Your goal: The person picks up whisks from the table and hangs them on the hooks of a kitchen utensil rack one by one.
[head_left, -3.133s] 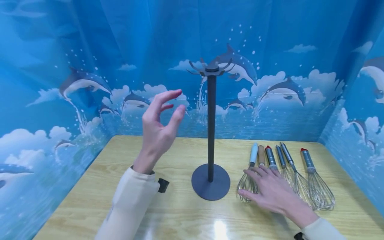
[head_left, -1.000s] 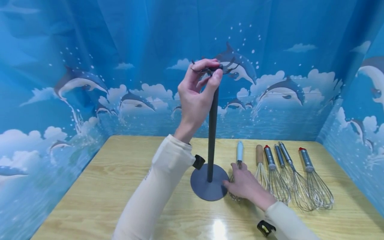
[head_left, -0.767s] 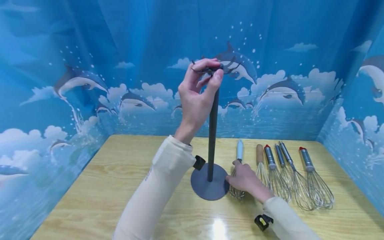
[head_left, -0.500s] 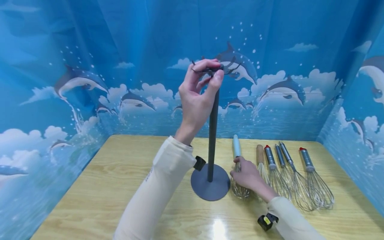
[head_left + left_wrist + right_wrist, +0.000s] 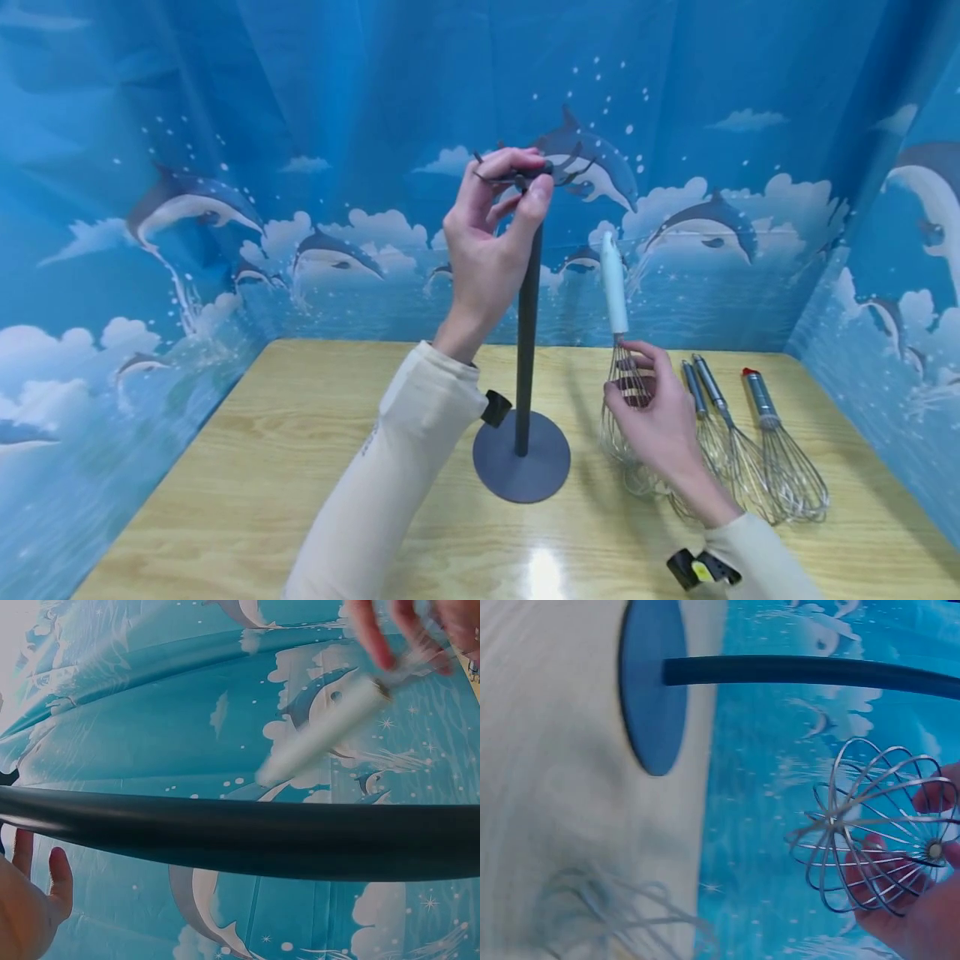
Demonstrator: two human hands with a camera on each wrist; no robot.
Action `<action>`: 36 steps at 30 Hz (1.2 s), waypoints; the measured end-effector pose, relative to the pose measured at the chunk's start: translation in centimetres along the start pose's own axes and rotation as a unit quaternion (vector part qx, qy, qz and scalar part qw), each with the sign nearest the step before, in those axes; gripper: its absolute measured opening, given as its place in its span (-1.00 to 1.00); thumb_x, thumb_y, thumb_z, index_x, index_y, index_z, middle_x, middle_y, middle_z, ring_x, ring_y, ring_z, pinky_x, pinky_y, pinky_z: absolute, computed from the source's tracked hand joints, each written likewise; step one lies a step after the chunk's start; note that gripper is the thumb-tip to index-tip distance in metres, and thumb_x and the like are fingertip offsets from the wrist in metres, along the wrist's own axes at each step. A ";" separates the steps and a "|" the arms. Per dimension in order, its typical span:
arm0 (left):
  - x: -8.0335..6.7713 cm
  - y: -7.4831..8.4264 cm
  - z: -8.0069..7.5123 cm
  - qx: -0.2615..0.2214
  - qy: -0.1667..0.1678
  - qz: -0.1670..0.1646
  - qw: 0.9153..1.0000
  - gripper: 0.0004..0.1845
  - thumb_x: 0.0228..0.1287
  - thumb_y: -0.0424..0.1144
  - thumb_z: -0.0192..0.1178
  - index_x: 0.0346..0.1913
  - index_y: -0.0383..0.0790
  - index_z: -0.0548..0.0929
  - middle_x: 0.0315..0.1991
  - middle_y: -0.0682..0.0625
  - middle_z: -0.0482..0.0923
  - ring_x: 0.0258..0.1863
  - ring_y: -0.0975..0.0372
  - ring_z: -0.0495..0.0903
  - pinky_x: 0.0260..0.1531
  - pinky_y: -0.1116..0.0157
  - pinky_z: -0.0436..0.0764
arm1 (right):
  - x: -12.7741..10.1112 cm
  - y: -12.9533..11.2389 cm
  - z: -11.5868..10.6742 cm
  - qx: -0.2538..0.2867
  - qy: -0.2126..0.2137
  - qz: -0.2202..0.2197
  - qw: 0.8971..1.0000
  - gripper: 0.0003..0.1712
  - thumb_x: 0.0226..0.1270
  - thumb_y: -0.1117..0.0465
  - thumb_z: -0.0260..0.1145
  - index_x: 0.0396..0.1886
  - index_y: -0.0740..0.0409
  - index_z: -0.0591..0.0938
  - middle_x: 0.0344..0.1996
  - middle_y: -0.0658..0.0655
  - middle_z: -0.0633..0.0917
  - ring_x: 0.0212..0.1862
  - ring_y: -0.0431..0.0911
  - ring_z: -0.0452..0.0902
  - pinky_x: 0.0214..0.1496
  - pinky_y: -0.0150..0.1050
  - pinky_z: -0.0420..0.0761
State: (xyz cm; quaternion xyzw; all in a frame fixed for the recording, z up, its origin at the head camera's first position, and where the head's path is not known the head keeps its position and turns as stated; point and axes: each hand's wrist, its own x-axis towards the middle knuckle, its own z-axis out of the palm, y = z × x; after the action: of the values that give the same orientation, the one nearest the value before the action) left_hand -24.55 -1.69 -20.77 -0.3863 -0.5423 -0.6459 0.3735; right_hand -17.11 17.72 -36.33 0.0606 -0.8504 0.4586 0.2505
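Observation:
A black stand [image 5: 528, 350] with a ring of hooks at its top rises from a round base [image 5: 521, 483]. My left hand [image 5: 486, 250] grips it at the hooked top, thumb and fingers about the hub. Clear of the table, to the right of the pole, my right hand [image 5: 663, 417] holds a whisk by its wire loops just below the handle. Its pale blue handle [image 5: 613, 287] points up; in the left wrist view the handle [image 5: 322, 735] is blurred. The right wrist view shows the whisk's wires [image 5: 838, 825] end-on with fingers around them.
On the table's right side lie several more whisks: a slim dark-handled one [image 5: 696, 387], a silver one [image 5: 711, 383], and a red-tipped one [image 5: 762, 396] at the far right. My right hand hides others. A dolphin-print curtain [image 5: 360, 108] surrounds the wooden table [image 5: 225, 467].
The left hand rose from beside the stand to its top and has stayed there. My right hand drew the blue-handled whisk from the row, then lifted it off the table.

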 end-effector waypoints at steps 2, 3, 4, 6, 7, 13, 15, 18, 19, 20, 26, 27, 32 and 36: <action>0.0 0.0 0.0 0.003 0.000 -0.002 1.000 -0.67 0.38 -0.35 0.15 0.12 -0.47 0.56 0.19 -0.31 0.52 0.10 0.20 0.57 0.07 0.14 0.65 | 0.0 -0.6 -0.5 0.022 0.019 -0.015 0.999 -0.33 0.25 0.47 0.34 0.37 0.11 0.46 0.03 0.27 0.65 -0.24 -0.42 0.63 -0.31 -0.50 0.67; 0.0 0.1 0.0 0.003 0.000 -0.004 1.000 -0.68 0.39 -0.35 0.15 0.11 -0.47 0.56 0.19 -0.30 0.52 0.10 0.20 0.57 0.07 0.14 0.65 | -0.1 -0.8 -0.7 0.031 0.026 -0.021 0.999 -0.32 0.25 0.49 0.34 0.37 0.11 0.46 0.03 0.26 0.65 -0.26 -0.45 0.63 -0.35 -0.50 0.66; -0.1 0.1 0.0 0.004 0.000 -0.004 1.000 -0.68 0.39 -0.35 0.15 0.11 -0.47 0.56 0.19 -0.30 0.52 0.10 0.20 0.57 0.07 0.14 0.65 | -0.1 -1.1 -0.9 0.040 0.033 -0.028 0.998 -0.31 0.25 0.50 0.34 0.37 0.11 0.46 0.02 0.25 0.64 -0.26 -0.46 0.63 -0.35 -0.51 0.65; -0.1 0.1 0.0 0.004 0.001 -0.006 1.000 -0.69 0.39 -0.35 0.15 0.11 -0.47 0.56 0.18 -0.30 0.52 0.09 0.20 0.57 0.07 0.15 0.65 | -0.1 -1.6 -1.2 0.052 0.048 -0.042 0.997 -0.31 0.24 0.52 0.34 0.36 0.11 0.48 0.00 0.21 0.64 -0.26 -0.47 0.64 -0.36 -0.54 0.63; -0.1 0.0 0.0 0.004 0.001 -0.006 1.000 -0.68 0.39 -0.35 0.15 0.11 -0.46 0.56 0.18 -0.30 0.52 0.09 0.20 0.57 0.06 0.15 0.65 | -0.1 -1.8 -1.4 0.058 0.056 -0.051 0.995 -0.31 0.22 0.54 0.34 0.36 0.13 0.48 -0.01 0.20 0.64 -0.27 -0.47 0.64 -0.36 -0.55 0.63; 0.0 0.0 0.1 0.005 -0.001 0.000 1.000 -0.68 0.39 -0.34 0.15 0.10 -0.46 0.56 0.18 -0.30 0.51 0.09 0.20 0.57 0.06 0.15 0.65 | 0.1 -3.1 -1.9 0.093 0.092 -0.118 0.984 -0.30 0.13 0.64 0.34 0.32 0.29 0.50 -0.06 0.06 0.65 -0.23 -0.40 0.67 -0.23 -0.58 0.66; 0.1 0.0 0.1 0.005 -0.002 0.004 1.000 -0.68 0.39 -0.34 0.15 0.10 -0.46 0.56 0.18 -0.30 0.52 0.09 0.21 0.57 0.06 0.15 0.65 | 0.2 -3.5 -2.1 0.106 0.099 -0.142 0.979 -0.31 0.11 0.66 0.33 0.30 0.34 0.50 -0.06 0.03 0.66 -0.20 -0.36 0.68 -0.17 -0.56 0.68; 0.1 -0.1 0.1 0.006 -0.004 0.009 1.000 -0.68 0.38 -0.34 0.15 0.11 -0.47 0.56 0.18 -0.31 0.51 0.09 0.20 0.57 0.06 0.15 0.65 | 0.2 -4.1 -2.3 0.125 0.108 -0.173 0.971 -0.31 0.08 0.69 0.32 0.28 0.41 0.49 -0.04 -0.03 0.67 -0.17 -0.31 0.69 -0.11 -0.53 0.70; 0.1 -0.1 0.1 0.005 -0.005 0.008 1.000 -0.68 0.39 -0.34 0.15 0.11 -0.47 0.56 0.18 -0.30 0.51 0.09 0.20 0.57 0.06 0.15 0.65 | 0.3 -4.4 -2.3 0.132 0.111 -0.182 0.968 -0.31 0.07 0.69 0.32 0.27 0.44 0.49 -0.03 -0.04 0.67 -0.17 -0.30 0.70 -0.11 -0.52 0.70; 0.1 -0.1 0.1 0.004 -0.005 0.007 1.000 -0.68 0.39 -0.34 0.15 0.11 -0.47 0.56 0.18 -0.30 0.51 0.08 0.20 0.57 0.06 0.15 0.65 | 0.3 -4.6 -2.4 0.137 0.113 -0.193 0.965 -0.32 0.05 0.70 0.31 0.26 0.47 0.49 -0.03 -0.03 0.68 -0.16 -0.28 0.70 -0.10 -0.52 0.70; 0.2 -0.1 0.0 0.003 -0.002 0.004 1.000 -0.68 0.39 -0.34 0.15 0.11 -0.47 0.56 0.18 -0.30 0.52 0.08 0.20 0.57 0.06 0.14 0.64 | 0.5 -5.6 -2.6 0.162 0.112 -0.236 0.952 -0.36 0.02 0.71 0.28 0.21 0.59 0.47 -0.02 -0.02 0.70 -0.14 -0.25 0.73 -0.07 -0.48 0.72; 0.1 -0.1 0.0 0.003 -0.001 0.004 1.000 -0.68 0.39 -0.34 0.15 0.11 -0.47 0.56 0.18 -0.30 0.52 0.09 0.20 0.57 0.06 0.14 0.64 | 0.5 -5.7 -2.6 0.165 0.112 -0.241 0.950 -0.37 0.02 0.71 0.28 0.20 0.60 0.47 -0.02 -0.02 0.70 -0.14 -0.25 0.73 -0.07 -0.47 0.72; 0.1 -0.2 -0.1 0.003 -0.001 0.004 1.000 -0.68 0.38 -0.35 0.15 0.11 -0.47 0.56 0.19 -0.31 0.52 0.10 0.20 0.57 0.07 0.14 0.64 | 0.6 -6.2 -2.6 0.176 0.111 -0.260 0.943 -0.39 -0.01 0.71 0.27 0.16 0.64 0.47 -0.02 -0.03 0.70 -0.13 -0.25 0.73 -0.07 -0.47 0.72; 0.1 -0.1 -0.1 0.005 0.001 0.000 1.000 -0.69 0.38 -0.35 0.16 0.10 -0.46 0.57 0.19 -0.30 0.52 0.15 0.21 0.55 0.12 0.10 0.63 | 0.7 -6.4 -2.5 0.187 0.105 -0.272 0.938 -0.40 -0.04 0.72 0.28 0.13 0.66 0.48 -0.05 0.00 0.71 -0.14 -0.23 0.74 -0.09 -0.46 0.73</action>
State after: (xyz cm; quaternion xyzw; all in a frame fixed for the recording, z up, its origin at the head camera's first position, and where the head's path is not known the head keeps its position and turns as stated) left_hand -24.65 -1.77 -20.76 -0.3841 -0.5452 -0.6435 0.3758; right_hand -14.65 16.11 -30.06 0.2873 -0.6694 0.5272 0.4375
